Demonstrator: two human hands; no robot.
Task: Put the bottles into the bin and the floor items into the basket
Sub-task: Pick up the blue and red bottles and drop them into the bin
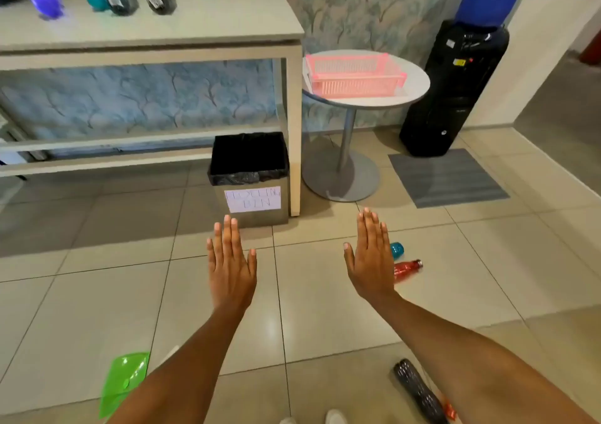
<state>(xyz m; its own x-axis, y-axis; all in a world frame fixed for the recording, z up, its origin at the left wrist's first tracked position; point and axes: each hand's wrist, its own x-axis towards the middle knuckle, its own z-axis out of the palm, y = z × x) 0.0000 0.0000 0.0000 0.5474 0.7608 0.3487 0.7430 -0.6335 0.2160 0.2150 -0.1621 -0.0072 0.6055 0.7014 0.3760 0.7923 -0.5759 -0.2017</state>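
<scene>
The left hand (pixel 231 267) and right hand (pixel 370 261) hovered flat and empty; the right looked best placed to grip the red bottle (pixel 407 268) mid-body for the recycling bin (pixel 250 220).

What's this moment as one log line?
left hand open | right hand open | red bottle on floor | pink basket on round table

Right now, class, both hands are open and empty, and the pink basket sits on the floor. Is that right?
Not quite: the head view shows the pink basket on the round table instead. The left hand and right hand are open and empty.
</scene>
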